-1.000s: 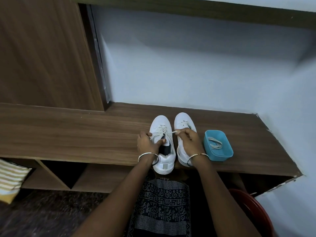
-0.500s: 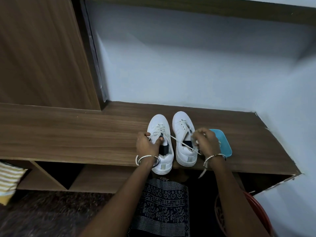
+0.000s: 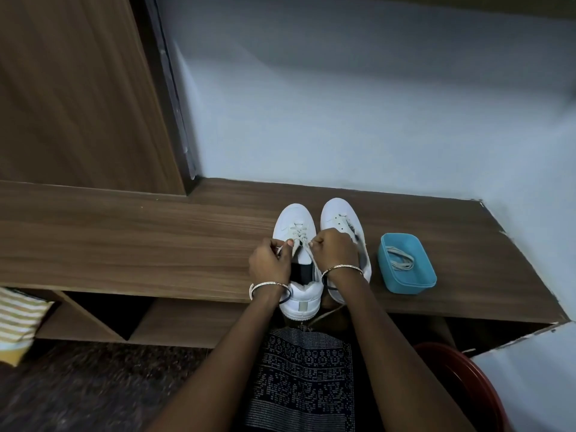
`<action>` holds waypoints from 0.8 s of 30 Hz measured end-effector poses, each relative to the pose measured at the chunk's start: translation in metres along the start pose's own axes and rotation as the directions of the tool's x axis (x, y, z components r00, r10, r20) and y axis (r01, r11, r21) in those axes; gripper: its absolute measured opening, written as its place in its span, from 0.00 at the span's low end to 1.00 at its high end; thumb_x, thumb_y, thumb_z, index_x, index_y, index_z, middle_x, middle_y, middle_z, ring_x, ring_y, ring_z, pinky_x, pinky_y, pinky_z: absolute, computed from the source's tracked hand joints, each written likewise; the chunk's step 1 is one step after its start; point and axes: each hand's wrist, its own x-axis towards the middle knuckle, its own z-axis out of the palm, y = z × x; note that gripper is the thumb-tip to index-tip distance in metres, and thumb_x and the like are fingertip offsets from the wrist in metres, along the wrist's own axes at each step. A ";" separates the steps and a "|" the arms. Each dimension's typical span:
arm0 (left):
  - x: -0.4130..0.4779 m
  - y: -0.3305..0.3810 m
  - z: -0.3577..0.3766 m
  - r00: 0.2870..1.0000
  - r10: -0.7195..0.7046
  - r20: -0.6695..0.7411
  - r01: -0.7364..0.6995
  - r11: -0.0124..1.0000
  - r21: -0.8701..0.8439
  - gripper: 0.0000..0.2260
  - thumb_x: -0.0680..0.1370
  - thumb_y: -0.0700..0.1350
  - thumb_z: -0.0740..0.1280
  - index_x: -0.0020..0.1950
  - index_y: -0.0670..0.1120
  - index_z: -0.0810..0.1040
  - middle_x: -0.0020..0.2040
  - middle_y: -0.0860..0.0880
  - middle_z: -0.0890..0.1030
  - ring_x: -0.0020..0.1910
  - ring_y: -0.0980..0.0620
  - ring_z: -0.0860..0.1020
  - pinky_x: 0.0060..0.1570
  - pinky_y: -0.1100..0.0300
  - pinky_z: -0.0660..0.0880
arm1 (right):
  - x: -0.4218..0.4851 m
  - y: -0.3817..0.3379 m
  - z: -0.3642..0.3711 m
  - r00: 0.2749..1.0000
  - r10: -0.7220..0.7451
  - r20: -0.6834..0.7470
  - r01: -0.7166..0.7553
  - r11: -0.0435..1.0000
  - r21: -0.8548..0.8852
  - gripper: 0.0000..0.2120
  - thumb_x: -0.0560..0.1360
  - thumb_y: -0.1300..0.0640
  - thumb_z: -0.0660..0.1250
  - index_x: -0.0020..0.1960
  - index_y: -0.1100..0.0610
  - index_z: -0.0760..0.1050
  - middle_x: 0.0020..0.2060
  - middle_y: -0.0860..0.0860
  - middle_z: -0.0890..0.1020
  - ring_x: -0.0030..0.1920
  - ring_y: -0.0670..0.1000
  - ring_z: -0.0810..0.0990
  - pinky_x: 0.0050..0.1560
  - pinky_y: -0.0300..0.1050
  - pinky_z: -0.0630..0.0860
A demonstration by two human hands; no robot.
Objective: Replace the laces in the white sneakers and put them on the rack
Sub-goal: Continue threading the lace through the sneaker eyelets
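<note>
Currently left hand (image 3: 268, 265) is pinching one lace end (image 3: 279, 249) over the left sneaker (image 3: 293, 218), right hand (image 3: 336, 254) is clamping the other end; right sneaker (image 3: 338, 210) is sitting just beside.

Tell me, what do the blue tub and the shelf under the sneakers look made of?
Blue tub: probably plastic, smooth even colour, rounded moulded corners. Shelf: wood or wood-look laminate; brown grain streaks run along it, little shine.

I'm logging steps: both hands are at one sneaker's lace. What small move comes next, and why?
Probably draw both ends outward evenly: the left hand and right hand each pinch an end of the lace over the tongue of the left white sneaker.
</note>
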 end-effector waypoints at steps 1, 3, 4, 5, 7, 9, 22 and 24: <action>0.002 -0.001 -0.001 1.000 0.006 0.012 -0.006 1.000 0.019 0.12 0.76 0.52 0.70 0.43 0.44 0.80 0.39 0.48 0.82 0.41 0.45 0.80 0.41 0.56 0.72 | -0.001 0.003 0.000 1.000 0.004 -0.019 -0.004 1.000 0.028 0.10 0.78 0.54 0.65 0.47 0.56 0.84 0.44 0.54 0.86 0.50 0.58 0.82 0.50 0.46 0.75; 0.005 -0.002 -0.001 1.000 0.013 0.026 -0.015 0.998 0.063 0.11 0.77 0.51 0.70 0.43 0.43 0.81 0.40 0.46 0.83 0.42 0.44 0.79 0.40 0.57 0.70 | -0.005 0.008 0.000 0.997 0.002 -0.083 0.007 0.994 0.113 0.08 0.76 0.56 0.66 0.44 0.56 0.84 0.42 0.54 0.86 0.47 0.57 0.83 0.48 0.46 0.77; 0.006 -0.002 -0.002 1.000 0.010 0.026 -0.011 0.997 0.072 0.11 0.77 0.50 0.69 0.43 0.43 0.81 0.41 0.45 0.83 0.43 0.43 0.79 0.40 0.57 0.69 | -0.007 0.010 -0.001 0.992 0.006 -0.126 0.014 0.987 0.159 0.08 0.75 0.58 0.67 0.42 0.56 0.84 0.40 0.54 0.86 0.45 0.57 0.83 0.47 0.47 0.78; 0.006 -0.002 -0.003 1.000 0.007 0.021 -0.009 0.997 0.071 0.10 0.78 0.49 0.68 0.44 0.42 0.80 0.41 0.45 0.83 0.43 0.43 0.79 0.40 0.57 0.69 | -0.010 0.014 -0.002 0.986 0.023 -0.166 0.012 0.979 0.204 0.07 0.74 0.59 0.68 0.40 0.57 0.83 0.38 0.54 0.86 0.43 0.57 0.83 0.46 0.48 0.78; 0.007 0.000 -0.004 1.000 0.002 0.022 -0.004 0.998 0.064 0.09 0.78 0.48 0.67 0.45 0.42 0.80 0.40 0.46 0.83 0.43 0.43 0.79 0.40 0.57 0.69 | -0.016 0.022 -0.006 0.972 0.068 -0.227 -0.002 0.959 0.283 0.06 0.72 0.60 0.69 0.38 0.58 0.83 0.34 0.54 0.85 0.39 0.56 0.83 0.42 0.46 0.77; 0.008 0.003 -0.006 0.999 0.001 0.034 -0.002 0.999 0.053 0.09 0.78 0.47 0.67 0.44 0.43 0.80 0.40 0.46 0.83 0.42 0.44 0.79 0.40 0.57 0.70 | -0.024 0.032 -0.013 0.962 0.111 -0.250 -0.020 0.941 0.339 0.06 0.72 0.60 0.70 0.37 0.58 0.82 0.32 0.52 0.84 0.35 0.52 0.81 0.38 0.42 0.72; 0.016 -0.003 -0.005 0.980 -0.041 0.197 0.062 0.993 -0.104 0.12 0.69 0.58 0.66 0.36 0.49 0.77 0.35 0.51 0.84 0.38 0.46 0.83 0.45 0.46 0.80 | -0.031 0.044 -0.020 0.958 0.223 -0.183 -0.109 0.868 0.484 0.03 0.70 0.62 0.71 0.40 0.57 0.83 0.33 0.49 0.82 0.33 0.43 0.77 0.34 0.31 0.70; 0.013 0.003 -0.008 0.977 -0.018 0.213 0.031 0.998 -0.058 0.10 0.72 0.54 0.67 0.36 0.49 0.78 0.35 0.51 0.84 0.38 0.47 0.83 0.45 0.48 0.80 | -0.029 0.037 -0.021 0.977 0.136 -0.162 -0.048 0.888 0.457 0.07 0.69 0.64 0.70 0.44 0.57 0.84 0.36 0.49 0.84 0.34 0.42 0.78 0.37 0.28 0.73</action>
